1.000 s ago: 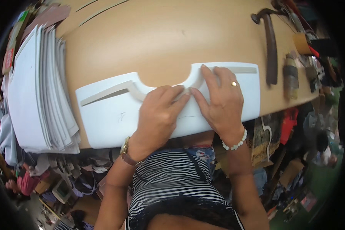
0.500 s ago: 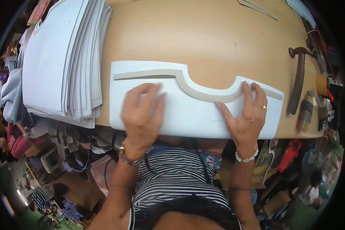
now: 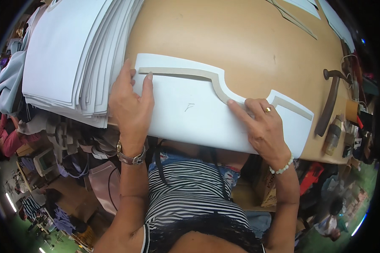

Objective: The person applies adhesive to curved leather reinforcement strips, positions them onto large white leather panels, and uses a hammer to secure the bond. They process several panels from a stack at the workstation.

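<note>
A white sheet panel [image 3: 177,114] with a curved cutout in its far edge lies near the table's front edge. Along that far edge runs a thin grey-beige strip [image 3: 177,73] shaped to the cutout; a dark shadow shows beneath its left stretch. My left hand [image 3: 133,103] is at the panel's left edge, its thumb by the strip's left end and its fingers apart. At the cutout, my right hand [image 3: 261,126] rests on the strip, index finger stretched out along the curve and the other fingers bent, covering part of it.
To the left stands a thick stack of white sheets [image 3: 63,55]. A hammer [image 3: 328,103] and a small bottle [image 3: 333,135] lie along the right side, near a brown tape roll [image 3: 351,110]. Other thin strips [image 3: 293,19] lie at the far right.
My left hand has moved left to the panel's edge and the strip's end. My right hand has slid left along the curve. The panel sits slightly turned clockwise in view.
</note>
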Motion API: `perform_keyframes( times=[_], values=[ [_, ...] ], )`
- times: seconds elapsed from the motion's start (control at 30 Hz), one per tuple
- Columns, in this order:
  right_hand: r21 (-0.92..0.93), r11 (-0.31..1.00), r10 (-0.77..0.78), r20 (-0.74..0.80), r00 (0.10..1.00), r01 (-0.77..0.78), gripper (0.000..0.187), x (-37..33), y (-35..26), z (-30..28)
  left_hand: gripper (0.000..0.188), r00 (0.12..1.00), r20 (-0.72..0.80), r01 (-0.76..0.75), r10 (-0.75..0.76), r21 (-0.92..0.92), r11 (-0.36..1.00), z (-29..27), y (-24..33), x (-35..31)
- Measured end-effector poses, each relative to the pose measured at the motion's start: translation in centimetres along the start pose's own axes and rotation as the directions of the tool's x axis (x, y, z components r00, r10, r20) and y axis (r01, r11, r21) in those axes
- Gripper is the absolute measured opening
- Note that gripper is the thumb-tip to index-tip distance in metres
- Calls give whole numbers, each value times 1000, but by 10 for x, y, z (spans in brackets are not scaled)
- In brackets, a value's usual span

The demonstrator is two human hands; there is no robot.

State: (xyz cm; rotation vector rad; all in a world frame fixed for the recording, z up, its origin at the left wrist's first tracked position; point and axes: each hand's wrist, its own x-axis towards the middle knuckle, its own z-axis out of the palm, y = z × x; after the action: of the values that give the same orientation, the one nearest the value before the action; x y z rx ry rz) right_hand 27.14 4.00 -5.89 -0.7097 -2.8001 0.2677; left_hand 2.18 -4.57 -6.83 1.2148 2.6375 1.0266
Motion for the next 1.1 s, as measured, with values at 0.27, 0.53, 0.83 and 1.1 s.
perform_keyframes(
  times=[0.27, 0.53, 0.83, 1.1],
  values=[
    [-61, 995, -72, 119, 990, 80, 47, 12, 0, -4, 34, 987, -50, -153, 150, -55, 987, 2, 2, 1],
    [32, 998, -54, 183, 982, 49, 52, 22, -2, -6, 45, 779, 604, 621, -168, -708, 336, -15, 22, -23],
    [68, 998, -12, 266, 964, -6, 65, 34, -4, -9, 40, 912, 362, 410, -193, -784, 466, 4, 9, 0],
    [49, 997, 31, 351, 936, -52, 69, 39, -5, -12, 34, 775, 206, -584, 598, -130, 801, -2, -4, 29]
  ],
)
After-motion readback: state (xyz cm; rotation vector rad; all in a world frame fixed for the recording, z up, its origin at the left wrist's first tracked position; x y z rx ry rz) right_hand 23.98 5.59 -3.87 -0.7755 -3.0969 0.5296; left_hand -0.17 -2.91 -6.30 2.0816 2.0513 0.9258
